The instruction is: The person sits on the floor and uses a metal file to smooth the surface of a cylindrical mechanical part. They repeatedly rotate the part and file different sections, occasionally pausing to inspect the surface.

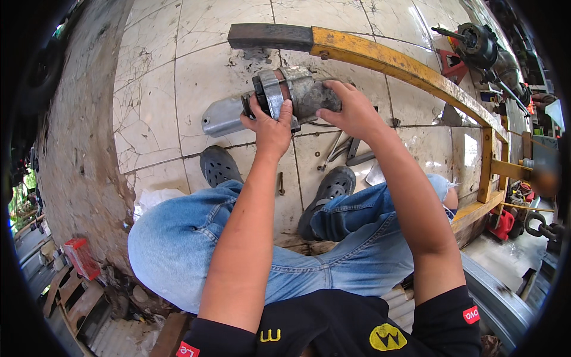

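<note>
Above the tiled floor I have a grimy metal alternator (pixel 302 89), its axis running across from left to right. Dark pulley grooves show at its left end, and a dull grey rounded housing forms the right end. My left hand (pixel 271 128) wraps round the silver front casing by the pulley, thumb on top. Around the grey right end curl the fingers of my right hand (pixel 352 112); some fingertips are hidden behind it. A smooth silver metal cover (pixel 221 118) lies on the tiles just beyond my left hand.
A yellow steel frame (pixel 392 59) with a dark end arches along the far and right sides. Wrenches (pixel 334 149) and a bolt (pixel 281 183) lie near my shoes. A dark mechanical assembly (pixel 479 47) stands far right; a red box (pixel 82 258) sits lower left.
</note>
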### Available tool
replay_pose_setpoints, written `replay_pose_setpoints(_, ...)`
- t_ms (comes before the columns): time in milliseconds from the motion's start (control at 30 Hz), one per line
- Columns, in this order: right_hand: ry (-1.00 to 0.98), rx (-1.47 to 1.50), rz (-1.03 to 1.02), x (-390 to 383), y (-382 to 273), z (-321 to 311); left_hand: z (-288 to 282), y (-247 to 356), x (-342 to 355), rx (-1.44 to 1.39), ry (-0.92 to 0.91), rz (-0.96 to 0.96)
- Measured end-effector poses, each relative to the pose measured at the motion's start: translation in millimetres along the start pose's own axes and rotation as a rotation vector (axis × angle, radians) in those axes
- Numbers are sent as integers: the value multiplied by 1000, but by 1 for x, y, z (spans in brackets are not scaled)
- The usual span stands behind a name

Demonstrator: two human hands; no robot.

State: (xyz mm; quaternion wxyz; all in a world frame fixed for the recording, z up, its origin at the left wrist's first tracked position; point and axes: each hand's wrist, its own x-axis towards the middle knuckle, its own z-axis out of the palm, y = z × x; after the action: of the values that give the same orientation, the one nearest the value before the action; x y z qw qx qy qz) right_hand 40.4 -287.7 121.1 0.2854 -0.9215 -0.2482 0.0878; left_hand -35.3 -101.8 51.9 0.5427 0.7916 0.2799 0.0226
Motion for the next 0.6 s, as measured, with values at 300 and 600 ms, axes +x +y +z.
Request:
replay_pose_setpoints(300, 15, -100, 150, -16, -35, 9, 1, 2, 1, -9, 30, -25)
replay_pose_setpoints(600, 28, -179, 278, -15, -60, 17, -3, 6, -3, -104, 0, -27)
